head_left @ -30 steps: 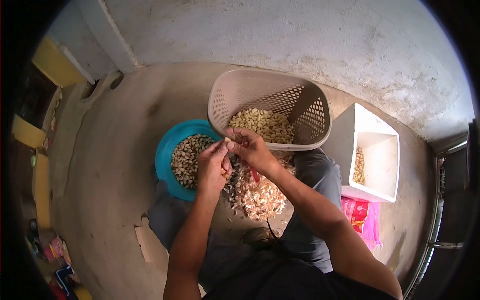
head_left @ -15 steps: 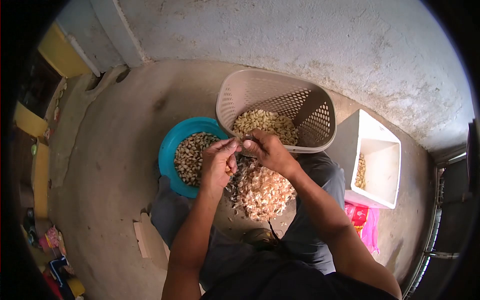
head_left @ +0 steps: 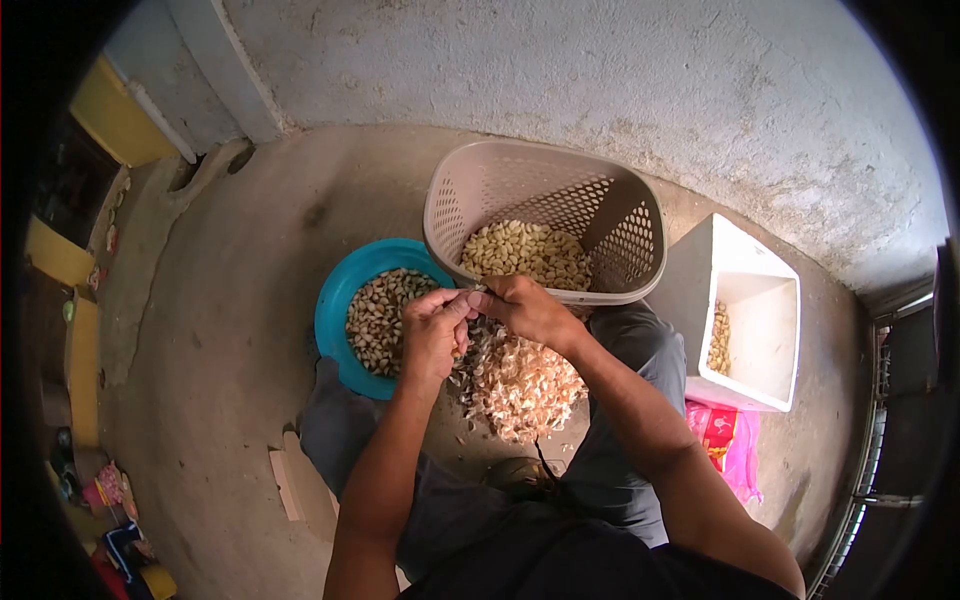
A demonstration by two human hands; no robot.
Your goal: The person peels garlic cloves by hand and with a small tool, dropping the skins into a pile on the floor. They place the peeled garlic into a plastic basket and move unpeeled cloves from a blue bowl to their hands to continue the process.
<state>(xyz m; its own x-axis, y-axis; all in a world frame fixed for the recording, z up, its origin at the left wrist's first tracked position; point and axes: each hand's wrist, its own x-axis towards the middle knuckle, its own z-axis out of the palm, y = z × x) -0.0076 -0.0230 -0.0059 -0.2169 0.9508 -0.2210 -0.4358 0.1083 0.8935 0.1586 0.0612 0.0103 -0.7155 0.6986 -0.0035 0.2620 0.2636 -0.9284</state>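
Peeling goes on right over your lap: your left hand and right hand meet fingertip to fingertip, pinching one small clove between them, too small to tell how much skin is on it. Keep the clove low and over the pile of papery skins lying between your knees, so loose husk drops there and not into the clean stock. Grip with the left fingertips, pull the skin with the right thumb side, short tugs, no crushing.

Just beyond your left hand sits the teal bowl with unpeeled cloves; it is within easy reach, so pick single pieces, don't scoop. Just past your right hand, the beige perforated basket holds pale peeled cloves; its near rim almost touches your knuckles, so a clean clove needs only a short toss over it. Farther right stands a white box with a few pieces inside.
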